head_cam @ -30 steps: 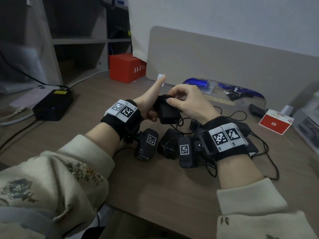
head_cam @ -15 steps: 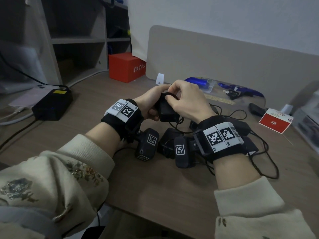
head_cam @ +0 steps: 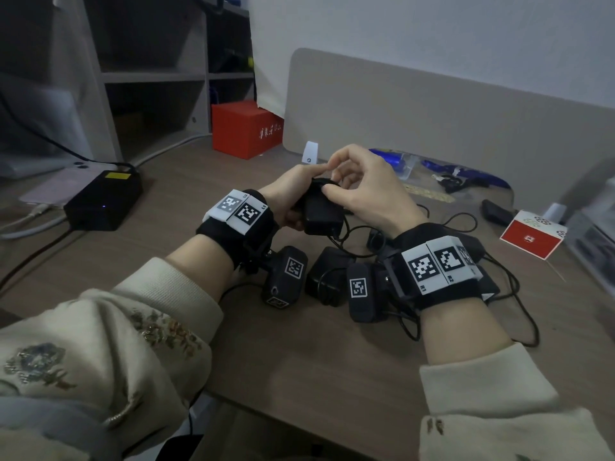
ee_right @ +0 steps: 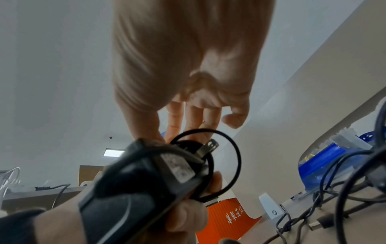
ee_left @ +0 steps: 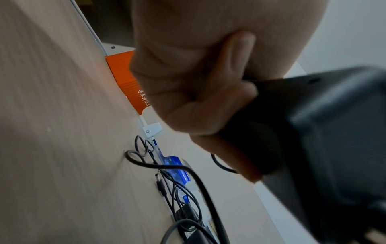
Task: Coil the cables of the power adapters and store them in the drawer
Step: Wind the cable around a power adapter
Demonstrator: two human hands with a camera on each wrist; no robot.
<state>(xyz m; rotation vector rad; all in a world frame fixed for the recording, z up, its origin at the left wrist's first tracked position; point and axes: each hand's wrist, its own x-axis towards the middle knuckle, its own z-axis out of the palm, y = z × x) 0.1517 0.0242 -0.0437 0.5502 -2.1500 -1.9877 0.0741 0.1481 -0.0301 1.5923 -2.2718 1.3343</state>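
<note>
My left hand (head_cam: 290,192) grips a black power adapter (head_cam: 321,212) above the desk, fingers curled round its body (ee_left: 313,132). My right hand (head_cam: 364,189) arches over the adapter's top and pinches its thin black cable (ee_right: 237,158), which loops round the metal prongs (ee_right: 208,147). In the right wrist view the labelled adapter (ee_right: 150,175) lies between both hands. More black adapters (head_cam: 327,274) and loose tangled cables (head_cam: 520,314) lie on the desk under my wrists. No drawer shows in any view.
A red box (head_cam: 246,129) stands at the back left by the beige divider panel (head_cam: 432,121). A black power brick (head_cam: 103,201) sits left, a blue packet (head_cam: 392,159) and a red-white carton (head_cam: 532,239) right. The desk's front edge (head_cam: 299,414) is close below.
My left thumb, raised a second ago, now lies down on the adapter. My right hand has lifted and swung over the adapter's top, carrying the cable round.
</note>
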